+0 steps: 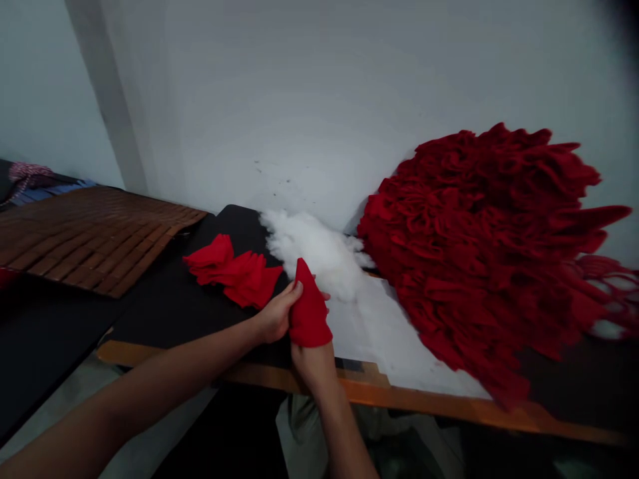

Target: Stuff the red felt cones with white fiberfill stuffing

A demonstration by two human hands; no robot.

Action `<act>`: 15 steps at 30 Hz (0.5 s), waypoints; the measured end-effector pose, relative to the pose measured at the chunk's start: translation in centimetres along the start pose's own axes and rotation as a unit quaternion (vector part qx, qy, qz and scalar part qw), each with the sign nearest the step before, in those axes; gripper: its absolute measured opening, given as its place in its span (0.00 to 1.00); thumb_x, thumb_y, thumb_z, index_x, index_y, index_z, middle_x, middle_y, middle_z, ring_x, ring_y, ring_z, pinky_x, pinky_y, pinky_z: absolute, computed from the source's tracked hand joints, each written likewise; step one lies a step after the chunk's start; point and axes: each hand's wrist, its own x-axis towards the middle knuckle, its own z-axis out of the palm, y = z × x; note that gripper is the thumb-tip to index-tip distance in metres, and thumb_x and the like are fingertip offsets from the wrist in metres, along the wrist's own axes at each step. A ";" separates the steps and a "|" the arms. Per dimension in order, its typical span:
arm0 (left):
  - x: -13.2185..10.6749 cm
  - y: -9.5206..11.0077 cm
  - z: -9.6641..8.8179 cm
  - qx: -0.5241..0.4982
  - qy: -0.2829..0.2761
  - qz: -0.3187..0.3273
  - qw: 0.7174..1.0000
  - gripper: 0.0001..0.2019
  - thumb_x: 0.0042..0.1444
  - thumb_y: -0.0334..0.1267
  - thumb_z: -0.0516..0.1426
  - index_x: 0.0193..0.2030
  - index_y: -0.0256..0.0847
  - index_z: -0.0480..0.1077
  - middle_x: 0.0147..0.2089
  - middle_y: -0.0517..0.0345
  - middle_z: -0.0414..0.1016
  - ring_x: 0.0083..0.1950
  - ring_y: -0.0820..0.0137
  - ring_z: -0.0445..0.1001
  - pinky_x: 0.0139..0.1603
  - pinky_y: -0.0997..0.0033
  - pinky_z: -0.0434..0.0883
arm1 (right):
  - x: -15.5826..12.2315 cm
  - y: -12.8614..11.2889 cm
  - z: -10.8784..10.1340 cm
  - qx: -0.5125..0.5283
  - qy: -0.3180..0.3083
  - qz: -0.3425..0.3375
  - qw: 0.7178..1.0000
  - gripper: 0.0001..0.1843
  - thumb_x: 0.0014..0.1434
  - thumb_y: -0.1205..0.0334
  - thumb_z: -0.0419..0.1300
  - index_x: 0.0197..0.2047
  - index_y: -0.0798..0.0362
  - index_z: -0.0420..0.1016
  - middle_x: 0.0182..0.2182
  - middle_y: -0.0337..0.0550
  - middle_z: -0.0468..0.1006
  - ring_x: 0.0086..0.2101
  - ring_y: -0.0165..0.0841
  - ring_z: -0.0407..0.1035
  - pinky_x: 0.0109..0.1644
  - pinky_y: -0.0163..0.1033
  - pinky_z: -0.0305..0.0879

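Observation:
A red pointed cloth pouch [309, 311], shaped like a small cone hat, is upright over the table's front part. My left hand [276, 315] grips its left side, thumb on the front and fingertips showing past the far right edge. Up through its open bottom goes my right hand [310, 359]; only the wrist and heel of the hand show, and the fingers are hidden inside the cloth. Right behind the pouch lies a heap of white fluffy stuffing [324, 246]. To the left of it is a small pile of similar red cloth pieces [237, 271].
A large heap of red cloth pieces [464, 253] leans against the wall at right. White sheeting [379, 332] covers part of the black table [164, 319], which has a worn wooden front edge. A brown woven mat [90, 229] lies on the left surface.

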 end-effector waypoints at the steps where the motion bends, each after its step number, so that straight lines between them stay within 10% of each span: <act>1: 0.0 0.0 0.0 0.001 -0.002 -0.005 1.000 0.21 0.54 0.46 0.52 0.52 0.39 0.60 0.41 0.46 0.74 0.38 0.61 0.75 0.43 0.60 0.69 | -0.1 -0.2 -0.2 -0.003 -0.007 -0.006 1.000 0.30 0.53 0.67 0.49 0.60 0.54 0.52 0.56 0.47 0.61 0.58 0.39 0.52 0.59 0.49 0.53; 15: 0.9 1.2 -0.2 -0.053 0.160 -0.016 0.986 0.16 0.52 0.47 0.54 0.41 0.36 0.65 0.31 0.53 0.73 0.31 0.67 0.74 0.39 0.62 0.71 | 0.7 -2.2 0.4 -0.088 0.076 -0.052 0.992 0.22 0.54 0.73 0.44 0.50 0.62 0.67 0.47 0.54 0.71 0.51 0.35 0.62 0.53 0.43 0.62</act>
